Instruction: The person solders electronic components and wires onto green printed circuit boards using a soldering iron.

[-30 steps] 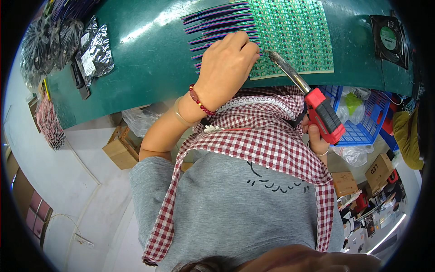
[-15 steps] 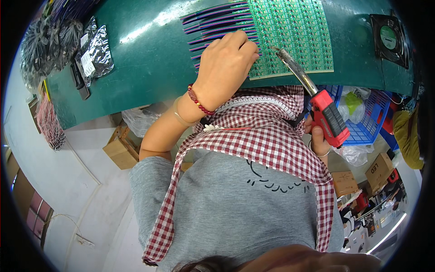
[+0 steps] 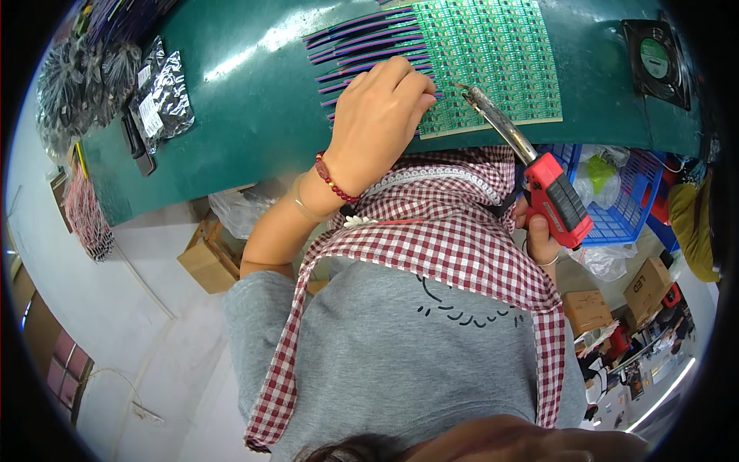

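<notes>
A panel of green circuit boards (image 3: 493,65) lies on the table. Rows of thin black, pink and blue wires (image 3: 362,50) run to its left edge. Over the lower wires, my left hand (image 3: 377,115) is closed in a pinch by that edge; wire ends show at its fingertips, and the palm covers the rest. My right hand (image 3: 541,240), partly behind the tool, grips the red and black handle of a soldering iron (image 3: 558,200). Its metal barrel slants up to the left, and the tip is over the panel, right of my left fingertips. Whether it touches cannot be told.
A black fan (image 3: 656,61) lies at the table's right end. Dark plastic bags (image 3: 165,96) and a black-handled tool (image 3: 135,138) lie at the left, with wire bundles hanging over the edge. Below the table's right side stands a blue basket (image 3: 616,219); cardboard boxes (image 3: 212,258) sit lower.
The view has shifted slightly, moving the panel a little left in the picture. My left hand stays at the wires, and the soldering iron's tip remains over the panel.
</notes>
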